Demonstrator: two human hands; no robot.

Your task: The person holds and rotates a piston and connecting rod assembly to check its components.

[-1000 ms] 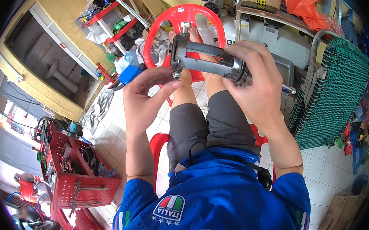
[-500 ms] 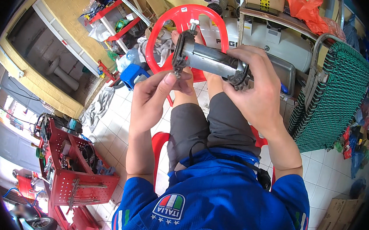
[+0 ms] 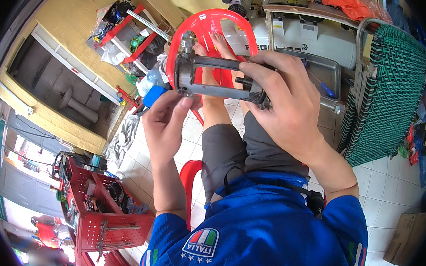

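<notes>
A worn grey tubular metal part (image 3: 216, 90) is held crosswise above my knees. Through its long cut-out a black threaded stud (image 3: 243, 81) shows near the right end. From the top of its left end sticks up a shiny hex bolt (image 3: 187, 41). My right hand (image 3: 290, 101) is closed around the dark, greasy right end, with fingers over the top. My left hand (image 3: 166, 122) pinches at the underside of the left end, thumb and fingers together around a small fitting there that is mostly hidden.
A red plastic chair (image 3: 216, 15) stands in front, with my bare feet on it. At right is a green woven folding bed (image 3: 393, 91); behind are a metal tray (image 3: 326, 71) and white tank (image 3: 335, 45). A red tool cart (image 3: 112, 230) stands at left, a blue stool (image 3: 152, 97) farther ahead.
The metal part has shifted left and turned about its length, so its cut-out now faces me. Both hands keep their hold and moved left with it. The view has shifted slightly.
</notes>
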